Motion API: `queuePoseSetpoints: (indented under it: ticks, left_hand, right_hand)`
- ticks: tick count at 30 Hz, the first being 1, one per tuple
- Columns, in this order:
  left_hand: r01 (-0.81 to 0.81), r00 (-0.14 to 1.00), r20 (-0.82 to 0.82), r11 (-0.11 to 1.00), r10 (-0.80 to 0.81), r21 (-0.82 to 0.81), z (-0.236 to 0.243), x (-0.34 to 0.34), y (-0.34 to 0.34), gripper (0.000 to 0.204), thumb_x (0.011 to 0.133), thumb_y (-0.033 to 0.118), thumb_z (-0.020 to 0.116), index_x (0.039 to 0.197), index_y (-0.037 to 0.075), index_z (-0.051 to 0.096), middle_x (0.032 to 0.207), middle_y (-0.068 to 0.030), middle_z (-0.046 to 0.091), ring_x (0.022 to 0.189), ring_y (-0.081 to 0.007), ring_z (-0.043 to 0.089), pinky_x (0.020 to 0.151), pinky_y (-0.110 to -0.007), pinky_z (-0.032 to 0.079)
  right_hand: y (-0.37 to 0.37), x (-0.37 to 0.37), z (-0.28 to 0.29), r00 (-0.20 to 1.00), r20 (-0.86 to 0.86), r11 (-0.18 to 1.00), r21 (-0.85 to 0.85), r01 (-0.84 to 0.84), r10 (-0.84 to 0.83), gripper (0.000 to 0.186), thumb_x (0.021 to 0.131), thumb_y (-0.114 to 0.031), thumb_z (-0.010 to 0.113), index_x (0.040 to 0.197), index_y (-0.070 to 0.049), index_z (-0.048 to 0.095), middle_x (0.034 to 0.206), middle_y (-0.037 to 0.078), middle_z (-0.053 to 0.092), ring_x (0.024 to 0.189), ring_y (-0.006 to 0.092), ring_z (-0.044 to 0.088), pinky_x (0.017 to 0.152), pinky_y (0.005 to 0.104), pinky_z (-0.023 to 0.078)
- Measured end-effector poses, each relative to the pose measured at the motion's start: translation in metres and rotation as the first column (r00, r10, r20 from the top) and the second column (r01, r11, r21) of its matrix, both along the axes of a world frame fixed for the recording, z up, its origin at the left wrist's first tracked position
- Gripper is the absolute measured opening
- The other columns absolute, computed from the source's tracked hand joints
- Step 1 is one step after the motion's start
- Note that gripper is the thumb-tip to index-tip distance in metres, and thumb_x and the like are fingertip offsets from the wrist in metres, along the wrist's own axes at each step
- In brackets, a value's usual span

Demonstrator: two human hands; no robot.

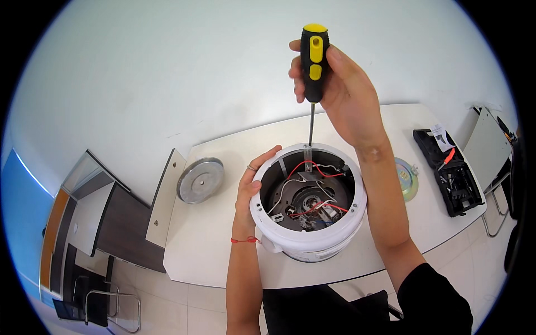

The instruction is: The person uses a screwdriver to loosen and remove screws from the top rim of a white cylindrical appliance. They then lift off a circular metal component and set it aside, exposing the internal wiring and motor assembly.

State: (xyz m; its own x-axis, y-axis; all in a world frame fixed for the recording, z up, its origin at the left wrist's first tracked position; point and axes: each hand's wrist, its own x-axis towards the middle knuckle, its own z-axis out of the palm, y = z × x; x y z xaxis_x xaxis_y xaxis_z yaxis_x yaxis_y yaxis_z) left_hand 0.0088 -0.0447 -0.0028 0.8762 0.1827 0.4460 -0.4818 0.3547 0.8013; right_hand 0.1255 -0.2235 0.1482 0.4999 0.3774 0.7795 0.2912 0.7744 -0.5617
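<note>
A white round appliance housing (304, 240) sits open on the white table, showing a dark inner wall, metal parts and red and white wires inside. My left hand (249, 190) grips its left rim, with fingers wrapped over the edge. My right hand (349, 95) is raised above the far side, wrapped round a black-and-yellow screwdriver (315, 61). The screwdriver stands upright, its tip at a metal bracket (307, 159) on the far rim; whether it sits in a screw I cannot tell.
A round metal plate (198, 181) lies left on the table (195, 251). At right lie a round yellowish-silver disc (406, 176) and an open black tool case (455, 184) with an orange-handled tool. A wall stands behind; desks and chairs flank the table.
</note>
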Motion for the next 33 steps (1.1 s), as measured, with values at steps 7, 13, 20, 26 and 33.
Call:
queuePoseSetpoints:
  ticks: [7, 13, 20, 26, 33]
  left_hand:
    - [0.041, 0.999, 0.009, 0.999, -0.041, -0.007, -0.004, 0.003, 0.004, 0.083, 0.087, 0.041, 0.070, 0.148, -0.010, 0.046, 0.164, -0.0291, 0.038, 0.146, -0.0368, 0.049, 0.123, -0.047, 0.042]
    - [0.041, 0.999, 0.008, 0.999, -0.041, -0.007, -0.004, 0.001, 0.005, 0.083, 0.087, 0.041, 0.070, 0.148, -0.010, 0.046, 0.164, -0.0289, 0.039, 0.146, -0.0366, 0.049, 0.123, -0.047, 0.041]
    - [0.056, 0.998, 0.015, 0.998, -0.056, -0.008, -0.004, 0.002, 0.005, 0.082, 0.088, 0.040, 0.069, 0.149, -0.009, 0.046, 0.164, -0.0284, 0.038, 0.146, -0.0366, 0.049, 0.123, -0.046, 0.041]
    - [0.055, 0.998, 0.018, 0.998, -0.055, -0.002, -0.004, 0.002, 0.007, 0.081, 0.089, 0.040, 0.068, 0.149, -0.009, 0.045, 0.164, -0.0283, 0.038, 0.145, -0.0365, 0.050, 0.122, -0.046, 0.042]
    - [0.057, 0.998, 0.016, 0.998, -0.057, -0.004, -0.005, 0.002, 0.006, 0.082, 0.089, 0.040, 0.069, 0.149, -0.009, 0.045, 0.164, -0.0286, 0.038, 0.145, -0.0364, 0.051, 0.122, -0.047, 0.042]
  right_hand:
    - [-0.001, 0.007, -0.007, 1.000, -0.013, 1.000, 0.021, 0.002, -0.002, 0.035, 0.108, -0.032, 0.061, 0.126, -0.003, 0.056, 0.097, 0.009, 0.067, 0.079, 0.0136, 0.061, 0.074, 0.0307, 0.052]
    - [-0.002, 0.008, -0.003, 0.996, -0.015, 0.997, 0.000, -0.083, 0.083, 0.035, 0.109, -0.036, 0.057, 0.123, -0.004, 0.058, 0.095, 0.008, 0.066, 0.079, 0.0146, 0.061, 0.075, 0.0318, 0.051]
    - [-0.002, 0.016, -0.010, 0.989, 0.032, 0.989, -0.013, -0.145, 0.146, 0.050, 0.113, -0.048, 0.040, 0.120, -0.003, 0.061, 0.091, 0.007, 0.064, 0.077, 0.0144, 0.059, 0.077, 0.0317, 0.050]
    - [0.000, 0.006, -0.004, 0.999, 0.013, 0.996, -0.079, -0.036, 0.037, 0.052, 0.113, -0.047, 0.034, 0.123, -0.002, 0.057, 0.088, 0.007, 0.060, 0.077, 0.0150, 0.053, 0.076, 0.0327, 0.045]
    - [0.003, 0.007, -0.007, 1.000, 0.001, 0.998, -0.059, 0.025, -0.025, 0.049, 0.111, -0.049, 0.042, 0.120, -0.003, 0.058, 0.085, 0.006, 0.061, 0.076, 0.0153, 0.057, 0.077, 0.0308, 0.048]
